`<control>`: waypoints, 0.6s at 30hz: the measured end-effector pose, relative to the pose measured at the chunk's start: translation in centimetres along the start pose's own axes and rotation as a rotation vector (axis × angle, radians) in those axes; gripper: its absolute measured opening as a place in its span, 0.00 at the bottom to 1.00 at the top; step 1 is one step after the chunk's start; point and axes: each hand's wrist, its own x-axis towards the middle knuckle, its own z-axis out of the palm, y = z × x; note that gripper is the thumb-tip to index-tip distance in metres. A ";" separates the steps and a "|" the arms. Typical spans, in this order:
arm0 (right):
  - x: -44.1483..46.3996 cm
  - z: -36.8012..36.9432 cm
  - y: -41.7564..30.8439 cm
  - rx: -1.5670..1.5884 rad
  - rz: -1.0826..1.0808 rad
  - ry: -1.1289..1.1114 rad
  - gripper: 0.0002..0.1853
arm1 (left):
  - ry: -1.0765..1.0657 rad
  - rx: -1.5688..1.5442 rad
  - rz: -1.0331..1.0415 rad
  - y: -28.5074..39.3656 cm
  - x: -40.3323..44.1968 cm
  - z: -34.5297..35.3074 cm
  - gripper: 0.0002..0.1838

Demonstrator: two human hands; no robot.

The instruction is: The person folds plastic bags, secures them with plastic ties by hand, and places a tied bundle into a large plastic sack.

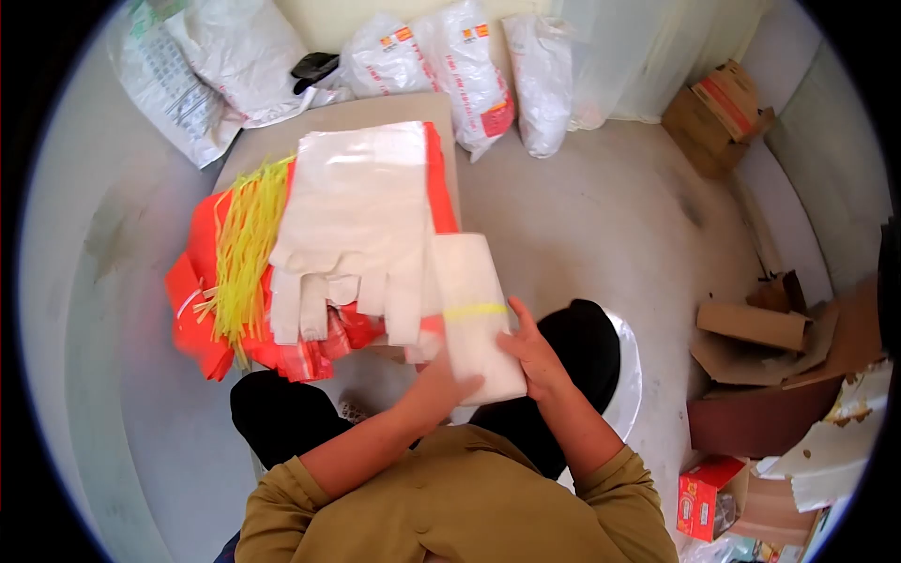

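Note:
A folded bundle of white plastic bags [479, 328], with a yellow tie around its middle, tilts over my lap. My left hand [439, 383] grips its lower left edge, slightly blurred. On the opposite side my right hand [535, 355] holds the bundle's right edge; some of its fingers are hidden. Directly ahead lies a flat stack of white vest-style plastic bags [361, 197], handles toward me. Red plastic bags [202, 281] spread beneath and left of the stack. A bunch of yellow strips [246, 249] rests on the red bags, beside the white stack.
The piles lie on a low beige-topped surface [253, 141] before my knees. Stuffed white sacks [460, 70] line the far wall. Cardboard boxes [704, 136] stand far right, with more loose cardboard [751, 328] and a red box [704, 497] nearer on the right.

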 end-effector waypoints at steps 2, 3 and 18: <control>-1.8 -0.8 0.4 -0.150 -0.068 0.033 0.51 | -0.090 -0.008 0.049 -0.1 0.0 0.6 0.40; -2.7 -1.2 0.3 -0.181 -0.118 0.056 0.53 | -0.119 0.025 0.051 0.1 0.0 1.1 0.40; -13.1 -24.9 3.0 -0.273 -0.125 0.646 0.49 | -0.591 0.237 -0.270 -1.2 0.3 3.6 0.25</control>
